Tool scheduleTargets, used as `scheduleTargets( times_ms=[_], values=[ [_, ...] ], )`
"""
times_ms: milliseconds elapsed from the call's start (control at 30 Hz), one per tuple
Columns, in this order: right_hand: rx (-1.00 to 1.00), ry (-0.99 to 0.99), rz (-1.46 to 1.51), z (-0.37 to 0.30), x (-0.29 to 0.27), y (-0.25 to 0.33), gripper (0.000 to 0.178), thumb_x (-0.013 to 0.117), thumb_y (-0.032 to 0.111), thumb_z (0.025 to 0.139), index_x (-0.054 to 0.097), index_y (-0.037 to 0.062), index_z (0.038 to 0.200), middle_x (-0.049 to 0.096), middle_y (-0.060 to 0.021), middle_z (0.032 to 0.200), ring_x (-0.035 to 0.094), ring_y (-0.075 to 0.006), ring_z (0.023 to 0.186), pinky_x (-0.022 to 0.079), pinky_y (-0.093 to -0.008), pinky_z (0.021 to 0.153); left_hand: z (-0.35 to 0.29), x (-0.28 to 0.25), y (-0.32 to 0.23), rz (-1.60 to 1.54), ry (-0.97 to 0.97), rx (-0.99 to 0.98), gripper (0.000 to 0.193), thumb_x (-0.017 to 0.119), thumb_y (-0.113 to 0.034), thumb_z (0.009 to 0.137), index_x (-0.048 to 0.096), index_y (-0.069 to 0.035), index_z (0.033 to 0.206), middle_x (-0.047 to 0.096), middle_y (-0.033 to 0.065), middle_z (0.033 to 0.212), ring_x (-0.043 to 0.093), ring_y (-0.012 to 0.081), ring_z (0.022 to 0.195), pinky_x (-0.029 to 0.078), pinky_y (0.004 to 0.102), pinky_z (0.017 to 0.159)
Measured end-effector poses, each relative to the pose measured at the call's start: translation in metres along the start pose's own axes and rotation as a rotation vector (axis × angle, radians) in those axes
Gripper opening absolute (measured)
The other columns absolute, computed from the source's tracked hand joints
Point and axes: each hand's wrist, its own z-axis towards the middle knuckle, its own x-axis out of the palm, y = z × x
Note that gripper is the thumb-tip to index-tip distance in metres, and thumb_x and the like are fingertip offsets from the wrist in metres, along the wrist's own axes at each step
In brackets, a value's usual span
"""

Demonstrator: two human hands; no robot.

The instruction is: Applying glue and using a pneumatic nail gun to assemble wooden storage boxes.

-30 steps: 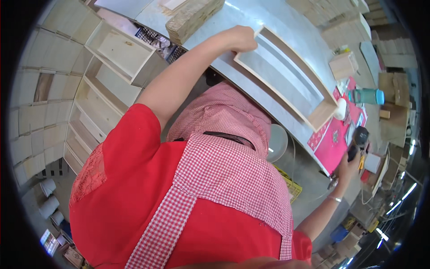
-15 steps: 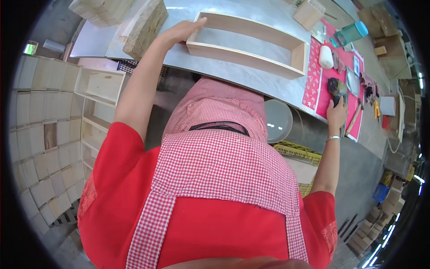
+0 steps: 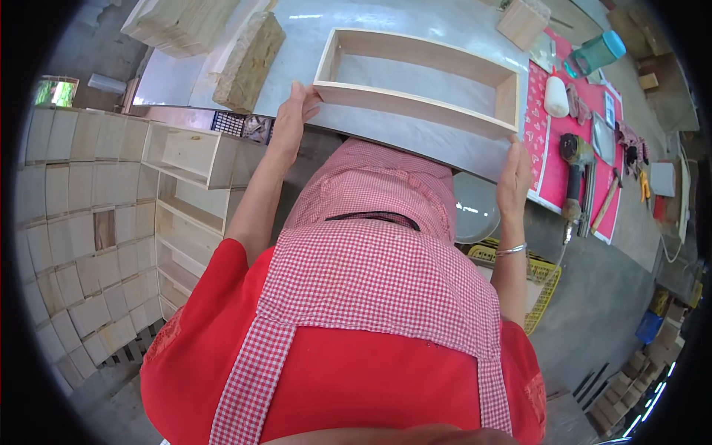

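Fingers (image 3: pixel 310 98) of the left hand (image 3: pixel 290 122): slightly spread, thumb apart, at the near left corner of a light wooden frame (image 3: pixel 423 53), touching it by the look of it. Right hand (image 3: pixel 515 178), head view as well: fingertips meet the frame's near right corner; hand seen mostly side-on, so can't tell how wide the fingers are or whether they pinch the wood. Frame is long, narrow, rectangular; it sits on the grey marbled surface (image 3: pixel 304 52), by the near edge, long sides running roughly along that edge, bare strip between. Surface's right end carries a pink cloth (image 3: pixel 540 167), just beside the frame's right end. On the cloth: white bottle (image 3: pixel 556 98) with red tip; teal bottle (image 3: pixel 595 53) lying farther back; crumpled fabric (image 3: pixel 578 104) next to the white bottle; power tool (image 3: pixel 574 174) nearer the near edge, hose trailing over that edge; hammer (image 3: pixel 608 200) right of the tool. Wooden block (image 3: pixel 523 24) stands toward the far edge, behind the frame's right end. Left part of the surface: rough brown block (image 3: pixel 250 63), well apart from the frame, and a stack of pale boards (image 3: pixel 178 26) toward the left end. Below the near edge: round whitish tub (image 3: pixel 475 208) near the right forearm, yellow crate (image 3: pixel 545 293) just beside that arm. Left of the left forearm: column of open wooden boxes (image 3: pixel 185 167). Metal bracelet (image 3: pixel 512 251) on the right wrist.
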Motion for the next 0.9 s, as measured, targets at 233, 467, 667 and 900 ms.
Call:
scheduleTargets(
  times_ms=[233, 467, 667, 900],
  values=[
    [-0.135, -0.092, 0.433, 0.044, -0.018, 0.055, 0.057, 0.035, 0.042, 0.106, 0.058, -0.0065, 0.126, 0.064, -0.0193, 0.118, 0.059, -0.0262, 0.11, 0.043, -0.0361, 0.097, 0.02, 0.0, -0.064, 0.087, -0.044, 0.226, 0.071, 0.029, -0.056, 0.104, 0.052, 0.004, 0.136, 0.057, 0.0144, 0.133, 0.051, 0.0237, 0.124, 0.037, 0.04, 0.106],
    [0.265, 0.197, 0.429, 0.112, -0.009, 0.009, 0.068, 0.034, 0.052, 0.104, 0.065, -0.0069, 0.116, 0.068, -0.0127, 0.102, 0.06, -0.0182, 0.095, 0.046, -0.0311, 0.082, 0.081, 0.018, -0.07, 0.27, -0.072, -0.046, 0.08, 0.036, -0.066, 0.098, 0.056, 0.003, 0.133, 0.06, 0.0151, 0.128, 0.051, 0.0219, 0.123, 0.038, 0.0399, 0.105],
    [0.005, -0.112, -0.145, 0.156, -0.022, -0.036, 0.061, 0.053, 0.051, 0.095, 0.067, -0.0049, 0.115, 0.069, -0.0173, 0.102, 0.063, -0.0286, 0.098, 0.048, -0.0383, 0.086, 0.08, 0.019, -0.058, 0.181, -0.074, -0.145, 0.064, 0.049, -0.052, 0.099, 0.061, 0.005, 0.126, 0.065, 0.0143, 0.116, 0.058, 0.0161, 0.11, 0.046, 0.0339, 0.095],
    [0.158, -0.111, -0.717, 0.186, -0.038, -0.11, 0.069, 0.075, 0.045, 0.077, 0.057, -0.0012, 0.124, 0.061, -0.0257, 0.124, 0.061, -0.0416, 0.111, 0.049, -0.0504, 0.092, 0.05, -0.008, -0.011, 0.06, -0.319, 0.185, 0.029, 0.068, -0.011, 0.091, 0.066, 0.001, 0.117, 0.068, 0.0077, 0.105, 0.065, 0.0126, 0.091, 0.052, 0.026, 0.08]
  ],
)
